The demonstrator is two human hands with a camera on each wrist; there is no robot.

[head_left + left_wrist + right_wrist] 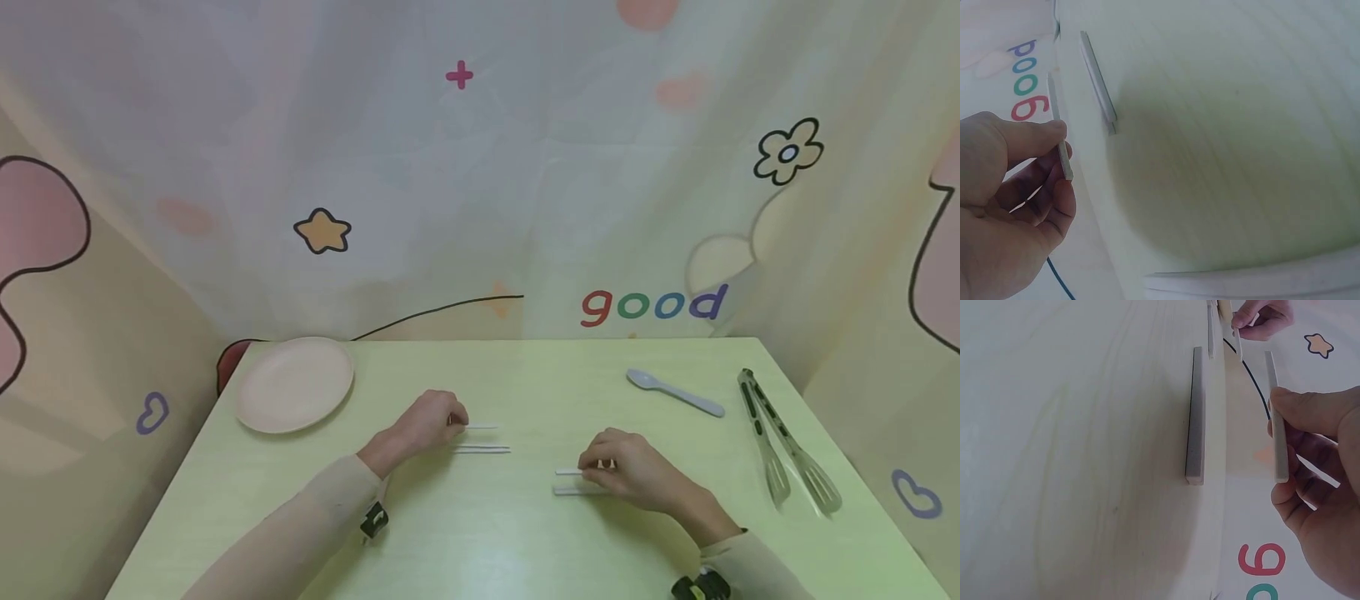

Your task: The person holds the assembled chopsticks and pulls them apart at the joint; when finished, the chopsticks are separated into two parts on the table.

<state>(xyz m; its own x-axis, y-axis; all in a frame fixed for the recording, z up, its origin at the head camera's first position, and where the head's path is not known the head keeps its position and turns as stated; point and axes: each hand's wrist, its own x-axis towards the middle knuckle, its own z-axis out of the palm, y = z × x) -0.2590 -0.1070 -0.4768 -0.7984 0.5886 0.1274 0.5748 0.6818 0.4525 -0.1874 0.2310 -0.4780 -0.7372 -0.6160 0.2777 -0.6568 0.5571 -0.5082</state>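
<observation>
Your left hand (427,419) pinches one thin white stick (1054,103) at its 3 o'clock; your right hand (637,472) pinches another white stick (1279,447) at its 9 o'clock; lifting both seems the present step; next calls for steady pinches.

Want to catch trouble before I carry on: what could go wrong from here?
The left hand pinches the left stick off the table; the stick might slip and drop.

The right hand holds the right stick close to the lying stick; bringing it down carelessly could knock that one askew.
</observation>
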